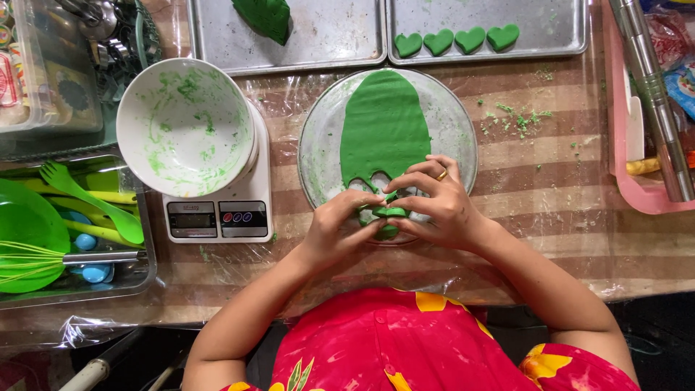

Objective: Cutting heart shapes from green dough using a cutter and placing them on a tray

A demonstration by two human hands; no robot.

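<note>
Both hands pinched on green dough piece at plate edge.
Left hand (pixel 337 228) and right hand (pixel 434 203) gripped the green dough piece (pixel 389 212) between fingertips, below the rolled dough sheet (pixel 384 127) on the round plate (pixel 460 134).

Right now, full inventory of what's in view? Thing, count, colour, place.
dough sheet: 1, green, on round plate, centre
round plate: 1, clear, centre
dough hearts: 4, green, right tray
right tray: 1, metal, top right
left tray: 1, metal, top centre
dough lump: 1, green, left tray
bowl: 1, white, green smears, on scale
scale: 1, white, left of plate
whisk: 1, green, left bin
fork: 1, green, left bin
pink tray: 1, right edge
left hand: on small green dough piece
right hand: same piece, gold ring
</note>
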